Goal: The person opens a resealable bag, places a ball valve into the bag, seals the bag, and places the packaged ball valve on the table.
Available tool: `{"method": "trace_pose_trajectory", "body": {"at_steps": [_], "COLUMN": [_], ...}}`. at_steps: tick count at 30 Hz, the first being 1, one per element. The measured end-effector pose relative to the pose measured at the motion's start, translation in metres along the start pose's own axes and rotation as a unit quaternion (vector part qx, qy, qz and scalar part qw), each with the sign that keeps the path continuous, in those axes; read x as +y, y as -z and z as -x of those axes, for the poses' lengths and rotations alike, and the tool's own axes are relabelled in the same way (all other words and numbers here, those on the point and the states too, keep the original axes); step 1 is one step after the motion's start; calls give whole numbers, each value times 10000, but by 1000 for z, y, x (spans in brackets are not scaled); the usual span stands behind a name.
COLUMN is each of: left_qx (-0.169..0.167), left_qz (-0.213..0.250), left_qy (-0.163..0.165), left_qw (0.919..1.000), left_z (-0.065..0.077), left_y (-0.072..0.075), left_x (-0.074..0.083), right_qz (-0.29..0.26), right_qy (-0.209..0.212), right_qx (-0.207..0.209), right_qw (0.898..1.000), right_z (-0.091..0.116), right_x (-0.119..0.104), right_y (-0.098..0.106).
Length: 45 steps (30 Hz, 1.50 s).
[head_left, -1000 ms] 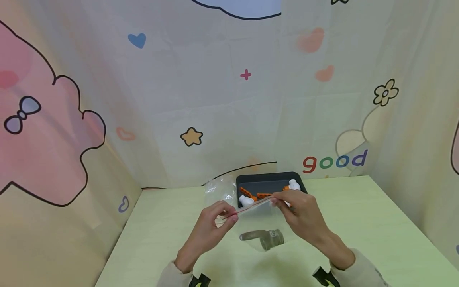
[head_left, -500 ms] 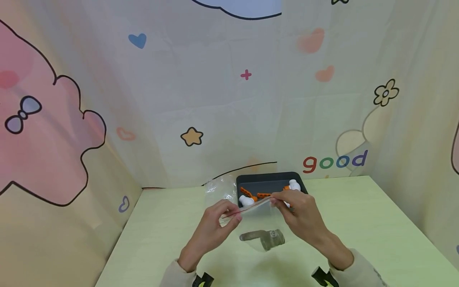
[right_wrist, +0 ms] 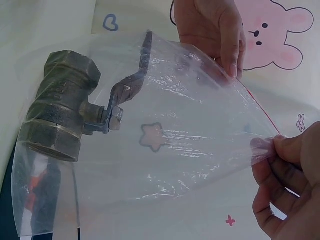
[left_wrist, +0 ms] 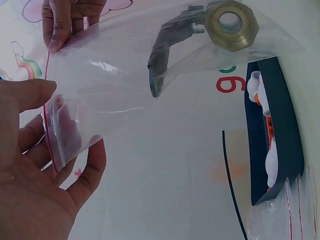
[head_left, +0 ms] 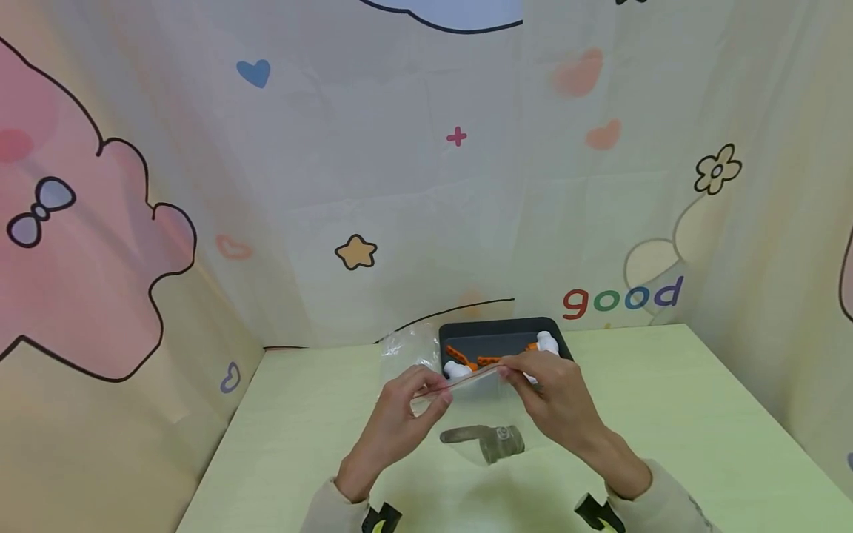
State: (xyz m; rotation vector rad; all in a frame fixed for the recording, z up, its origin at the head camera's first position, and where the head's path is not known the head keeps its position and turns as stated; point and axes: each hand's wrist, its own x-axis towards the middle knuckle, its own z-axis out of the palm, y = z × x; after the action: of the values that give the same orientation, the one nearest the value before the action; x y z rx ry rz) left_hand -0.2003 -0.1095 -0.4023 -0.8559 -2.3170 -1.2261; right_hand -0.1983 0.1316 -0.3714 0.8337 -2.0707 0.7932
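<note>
So there's a chunky, brassy metal valve (right_wrist: 62, 107) sitting down in the bottom end of a clear plastic zip bag with a red line along its mouth (right_wrist: 200, 175). The valve body is dull and a bit tarnished, with hexagonal ends, and the left wrist view looks straight at one round bore. A bent, flat grey lever (right_wrist: 131, 85) sticks out of the side, with a nut at its base. The bag hangs above the pale green counter (head_left: 300, 444), shiny and creased, and I can't tell if the zip is fully sealed.

Left hand (head_left: 405, 418) has thumb and fingers curled in on one end of the red-lined mouth; right hand (head_left: 558, 392) pinches the other end tight. Behind them: a dark grey rectangular tray (head_left: 493, 324) with white (head_left: 548, 342) and orange plastic pieces (head_left: 460, 357), plus more clear bags (head_left: 406, 349) just beside it.
</note>
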Motion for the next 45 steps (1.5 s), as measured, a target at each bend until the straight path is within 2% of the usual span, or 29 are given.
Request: {"method": "trace_pose_trajectory", "body": {"at_steps": [6, 14, 20, 25, 31, 33, 39, 45], "left_qx": [-54, 34, 64, 114, 85, 45, -49, -97], "left_qz": [-39, -200, -174, -159, -235, -227, -161, -122], "left_qy": [-37, -178, -44, 146, 84, 158, 679, 889], "left_qw": [10000, 9996, 9998, 9997, 9997, 9996, 9975, 9959], "left_z": [-6, -8, -4, 1, 3, 3, 7, 12], "left_y": [-3, -3, 0, 3, 4, 4, 9, 16], "left_x": [6, 8, 3, -2, -3, -2, -5, -10], "right_qz": [37, 88, 116, 41, -21, -12, 0, -85], "right_qy": [-83, -113, -41, 40, 182, 175, 188, 166], "right_qx": [-75, -144, -122, 53, 167, 161, 203, 245], "right_qw": [9999, 9998, 9999, 10000, 9997, 9997, 9996, 9995], "right_z": [0, 0, -1, -1, 0, 0, 1, 0], "right_x": [-1, -4, -2, 0, 0, 0, 2, 2], "right_y": [-2, -3, -1, 1, 2, 1, 2, 4]}}
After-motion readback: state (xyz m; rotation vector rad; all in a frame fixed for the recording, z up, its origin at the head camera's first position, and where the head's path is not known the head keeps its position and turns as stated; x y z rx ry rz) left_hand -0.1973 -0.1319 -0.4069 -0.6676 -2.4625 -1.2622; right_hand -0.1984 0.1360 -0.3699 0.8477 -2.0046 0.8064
